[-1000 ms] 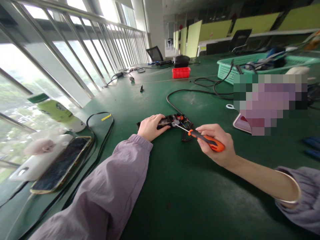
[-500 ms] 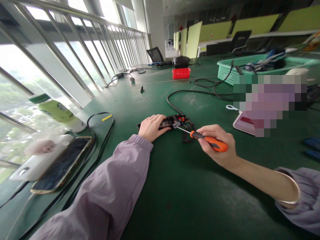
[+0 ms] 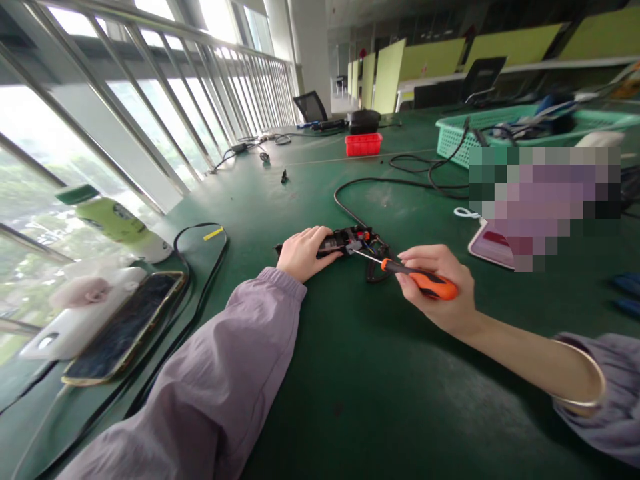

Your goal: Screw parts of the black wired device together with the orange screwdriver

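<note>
On the green table lies an opened black electrical device (image 3: 332,244), its inner parts and coloured wires exposed at the right end. My left hand (image 3: 304,254) is wrapped over its left part and presses it against the tabletop. In my right hand (image 3: 443,290) is an orange and black screwdriver (image 3: 431,283), held by the handle with the shaft pointing left. Its tip meets the small grey part (image 3: 353,247) among the wires; whether it sits in a screw is too small to tell. A black cord (image 3: 345,208) runs from the device's right end.
Left are a phone (image 3: 125,330), a white power bank (image 3: 83,320), black cables and a green-capped bottle (image 3: 117,223) by the railing. A red basket (image 3: 363,145) stands further back. At right are a teal basket (image 3: 453,145) of tools and a pink-edged item (image 3: 493,245), partly pixelated.
Almost nothing differs. The screwdriver and my right hand have shifted very slightly, with the handle turned a little; my left hand stays on the device.
</note>
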Tool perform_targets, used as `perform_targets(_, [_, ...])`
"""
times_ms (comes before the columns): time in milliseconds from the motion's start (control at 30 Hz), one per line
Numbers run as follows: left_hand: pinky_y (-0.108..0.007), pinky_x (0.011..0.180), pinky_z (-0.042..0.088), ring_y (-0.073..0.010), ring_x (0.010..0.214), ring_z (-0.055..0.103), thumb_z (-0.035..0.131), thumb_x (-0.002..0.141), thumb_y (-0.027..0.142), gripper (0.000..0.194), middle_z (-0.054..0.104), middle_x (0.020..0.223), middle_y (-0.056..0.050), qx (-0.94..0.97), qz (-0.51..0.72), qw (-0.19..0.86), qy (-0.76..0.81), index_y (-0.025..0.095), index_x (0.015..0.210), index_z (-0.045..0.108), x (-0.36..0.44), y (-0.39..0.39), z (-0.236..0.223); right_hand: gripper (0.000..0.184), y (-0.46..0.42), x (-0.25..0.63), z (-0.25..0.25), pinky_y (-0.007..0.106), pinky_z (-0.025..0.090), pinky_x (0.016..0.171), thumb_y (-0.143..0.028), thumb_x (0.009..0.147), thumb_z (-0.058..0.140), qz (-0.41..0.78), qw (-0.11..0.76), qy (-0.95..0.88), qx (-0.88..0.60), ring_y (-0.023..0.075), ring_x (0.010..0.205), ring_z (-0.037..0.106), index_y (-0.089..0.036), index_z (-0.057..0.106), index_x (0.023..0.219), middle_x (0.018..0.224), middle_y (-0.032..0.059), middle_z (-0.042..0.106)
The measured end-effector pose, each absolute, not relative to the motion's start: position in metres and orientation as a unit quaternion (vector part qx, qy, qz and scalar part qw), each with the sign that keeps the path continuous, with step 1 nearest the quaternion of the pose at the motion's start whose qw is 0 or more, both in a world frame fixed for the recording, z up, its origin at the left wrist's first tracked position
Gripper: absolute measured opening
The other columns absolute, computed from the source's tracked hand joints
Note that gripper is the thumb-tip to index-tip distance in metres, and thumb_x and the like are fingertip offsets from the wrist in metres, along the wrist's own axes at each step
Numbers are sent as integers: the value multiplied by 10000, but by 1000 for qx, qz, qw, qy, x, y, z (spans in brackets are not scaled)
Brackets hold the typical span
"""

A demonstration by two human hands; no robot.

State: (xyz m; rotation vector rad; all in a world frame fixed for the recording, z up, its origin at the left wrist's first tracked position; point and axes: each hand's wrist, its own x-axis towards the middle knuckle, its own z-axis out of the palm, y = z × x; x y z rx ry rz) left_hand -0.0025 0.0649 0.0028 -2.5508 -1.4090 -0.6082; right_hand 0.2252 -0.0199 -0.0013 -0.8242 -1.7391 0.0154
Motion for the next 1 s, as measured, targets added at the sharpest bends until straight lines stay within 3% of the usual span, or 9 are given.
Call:
perform_targets(167, [-285, 765, 443, -198, 920, 616, 537, 803, 494, 357, 656, 987, -23, -854, -204, 85, -470, 220, 1031, 544, -2, 65, 3, 321, -18, 226, -2, 289, 518, 622, -124, 694, 626, 39, 593, -742, -311, 161, 716, 611, -232, 516, 976, 829, 19, 604])
perform_targets(267, [-285, 755, 444, -197, 909, 618, 535, 804, 500, 360, 655, 980, -23, -855, -204, 87, -469, 220, 1029, 544, -3, 65, 2, 325, -18, 228, 0, 282, 512, 610, -160, 698, 621, 38, 571, -754, -322, 151, 675, 602, -219, 520, 1002, 804, 13, 589])
perform_targets(367, [-286, 757, 444, -199, 912, 617, 532, 805, 505, 362, 653, 981, -26, -854, -206, 88, -470, 224, 1034, 544, -3, 65, 2, 193, -19, 229, 3, 260, 481, 529, -211, 745, 592, 33, 543, -774, -323, 135, 598, 582, -227, 544, 932, 742, -2, 589])
perform_targets(467, [-286, 757, 443, -200, 909, 616, 533, 807, 499, 356, 655, 977, -27, -854, -209, 88, -468, 222, 1031, 545, -3, 65, 2, 80, -21, 228, 3, 257, 472, 508, -186, 773, 567, 29, 555, -760, -337, 124, 587, 584, -232, 545, 834, 814, 13, 606])
perform_targets(633, [-282, 748, 443, -198, 902, 621, 539, 805, 494, 354, 658, 969, -24, -855, -212, 93, -464, 216, 1024, 549, -3, 66, 1, 324, -19, 225, -6, 289, 499, 525, -153, 701, 624, 54, 601, -716, -351, 161, 622, 581, -274, 498, 974, 798, 11, 548])
perform_targets(733, [-278, 733, 445, -196, 890, 625, 544, 802, 495, 357, 660, 955, -24, -855, -211, 97, -464, 211, 1019, 552, -3, 66, 1, 370, -19, 226, -7, 307, 512, 580, -155, 696, 622, 68, 615, -707, -343, 179, 697, 586, -287, 482, 1012, 869, 30, 536])
perform_targets(900, [-278, 730, 446, -194, 882, 626, 544, 804, 495, 361, 660, 953, -27, -855, -210, 101, -463, 208, 1023, 552, -3, 66, 2, 175, -22, 227, 1, 244, 462, 488, -184, 772, 576, 75, 548, -750, -362, 114, 540, 551, -254, 529, 925, 731, -18, 582])
perform_targets(1000, [-277, 732, 445, -193, 885, 625, 541, 806, 497, 361, 659, 954, -27, -855, -211, 101, -463, 207, 1020, 552, -3, 66, 2, 144, -23, 226, 1, 243, 489, 534, -157, 762, 581, 56, 559, -746, -357, 125, 621, 599, -249, 543, 865, 805, -3, 612])
